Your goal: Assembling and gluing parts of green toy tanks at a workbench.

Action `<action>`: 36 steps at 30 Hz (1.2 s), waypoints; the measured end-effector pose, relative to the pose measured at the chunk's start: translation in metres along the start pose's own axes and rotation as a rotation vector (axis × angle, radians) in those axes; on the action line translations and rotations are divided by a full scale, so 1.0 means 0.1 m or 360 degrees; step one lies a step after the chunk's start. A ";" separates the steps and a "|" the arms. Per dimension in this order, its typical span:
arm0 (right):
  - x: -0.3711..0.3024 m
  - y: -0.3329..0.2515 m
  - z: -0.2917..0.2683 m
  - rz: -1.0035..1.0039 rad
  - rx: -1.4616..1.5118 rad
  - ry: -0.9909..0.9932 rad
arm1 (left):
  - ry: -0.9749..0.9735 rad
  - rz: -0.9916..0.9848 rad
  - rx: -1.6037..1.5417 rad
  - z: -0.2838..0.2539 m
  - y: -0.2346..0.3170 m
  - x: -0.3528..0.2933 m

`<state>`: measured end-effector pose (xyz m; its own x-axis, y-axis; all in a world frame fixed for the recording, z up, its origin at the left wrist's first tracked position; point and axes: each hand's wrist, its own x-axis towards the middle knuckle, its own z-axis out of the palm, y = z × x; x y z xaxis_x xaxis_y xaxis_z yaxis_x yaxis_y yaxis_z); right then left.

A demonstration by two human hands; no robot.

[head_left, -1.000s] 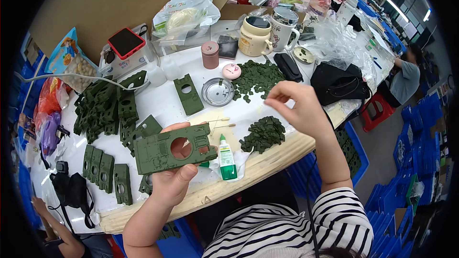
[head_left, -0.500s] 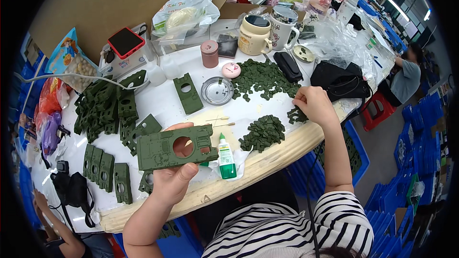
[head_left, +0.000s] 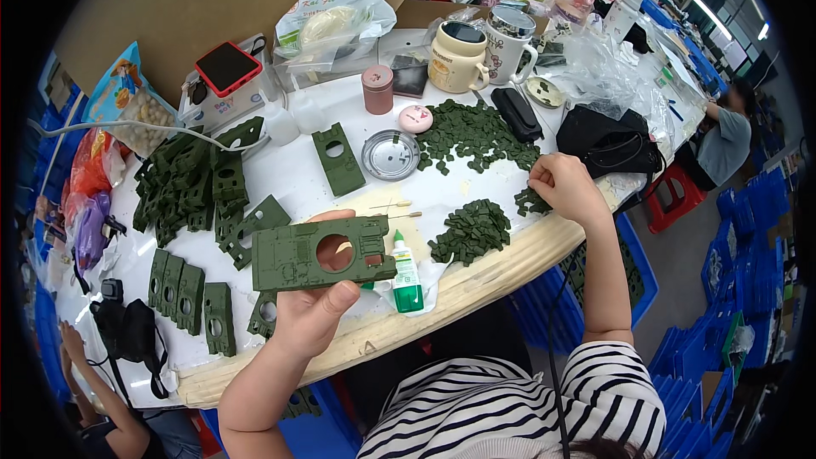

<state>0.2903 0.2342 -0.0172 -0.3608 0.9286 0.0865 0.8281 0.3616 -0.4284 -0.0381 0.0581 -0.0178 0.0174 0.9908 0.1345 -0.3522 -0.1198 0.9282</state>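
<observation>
My left hand (head_left: 308, 321) grips a dark green plastic toy tank hull (head_left: 285, 257), holding it above the table with its round opening facing up. At the right, my right hand (head_left: 564, 187) has its fingers pinched together over a small group of green plastic pieces (head_left: 529, 201). Whatever sits between those fingertips is too small to make out. Left of that hand lies a heap of similar pieces (head_left: 470, 233), and a wider heap (head_left: 476, 138) spreads behind it. A green-and-white glue bottle (head_left: 407, 285) is beside the held hull, on a white tissue.
More hulls (head_left: 183, 187) are stacked at the left, with one single hull (head_left: 337, 160) behind my left hand. Near it are a round metal dish (head_left: 391, 155) and thin applicator sticks (head_left: 399, 215). Mugs (head_left: 459, 59), a black pouch (head_left: 516, 114) and a black bag (head_left: 610, 143) stand farther back.
The view has shifted slightly. My left hand still holds the hull, tilted a little differently. My right hand stays at the small group of pieces, its fingers still pinched.
</observation>
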 end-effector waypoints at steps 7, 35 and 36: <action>0.04 0.05 -0.03 0.0043 0.0109 -0.0137 | -0.0049 -0.0001 -0.0041 0.01 0.01 0.00; 0.33 -1.74 0.03 -0.1195 0.1393 -0.0069 | 0.0083 -0.0033 -0.0260 -0.02 0.31 0.16; 0.31 -1.73 0.08 -0.1142 0.1473 -0.0128 | 0.0109 -0.0050 -0.0256 -0.03 0.32 0.15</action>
<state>0.1322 0.1997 0.0529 -0.6718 0.5165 0.5310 -0.1918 0.5711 -0.7982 -0.0516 0.0697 0.0128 -0.0315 0.9965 0.0774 -0.4976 -0.0828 0.8635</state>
